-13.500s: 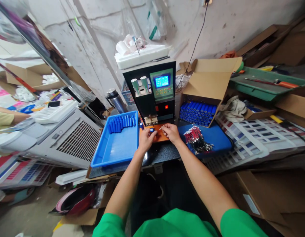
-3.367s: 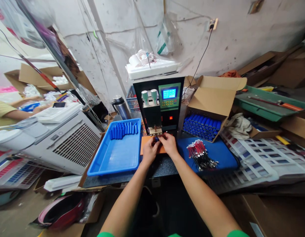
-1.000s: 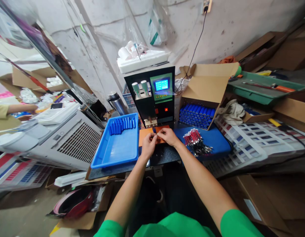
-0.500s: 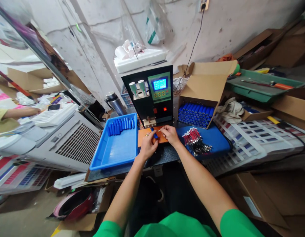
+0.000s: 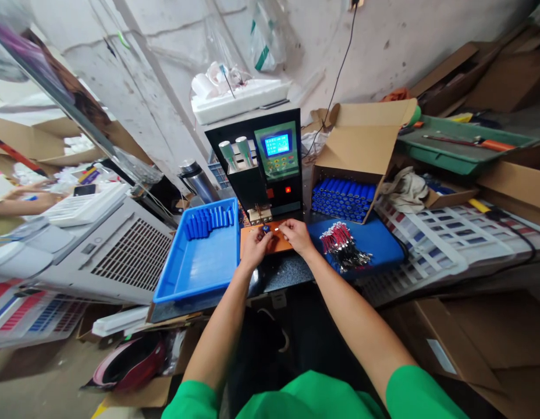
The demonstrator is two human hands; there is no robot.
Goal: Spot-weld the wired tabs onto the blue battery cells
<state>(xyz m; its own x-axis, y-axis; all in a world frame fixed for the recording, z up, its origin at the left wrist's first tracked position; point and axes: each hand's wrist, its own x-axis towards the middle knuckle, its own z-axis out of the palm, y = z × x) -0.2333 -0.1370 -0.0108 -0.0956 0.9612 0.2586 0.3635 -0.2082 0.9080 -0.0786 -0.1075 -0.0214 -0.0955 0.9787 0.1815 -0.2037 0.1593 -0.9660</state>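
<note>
My left hand (image 5: 253, 248) holds a small blue battery cell (image 5: 265, 229) upright on the orange pad (image 5: 246, 233), just below the electrodes of the black spot welder (image 5: 261, 169). My right hand (image 5: 296, 235) pinches a thin wire lead against the top of that cell. Both hands sit close together on the pad. A blue tray (image 5: 200, 265) with a row of finished cells lies to the left. A bundle of red wire leads (image 5: 342, 247) lies on a blue mat to the right.
An open cardboard box (image 5: 361, 157) of blue cells stands right of the welder. A grey cooler (image 5: 95, 250) sits far left, where another person's arm (image 5: 25, 201) works. A green tray (image 5: 462, 148) and printed sheets (image 5: 448, 233) lie at right.
The cell has gone from lying tilted between my hands to standing upright under the welder's electrodes. Both hands moved slightly forward on the pad.
</note>
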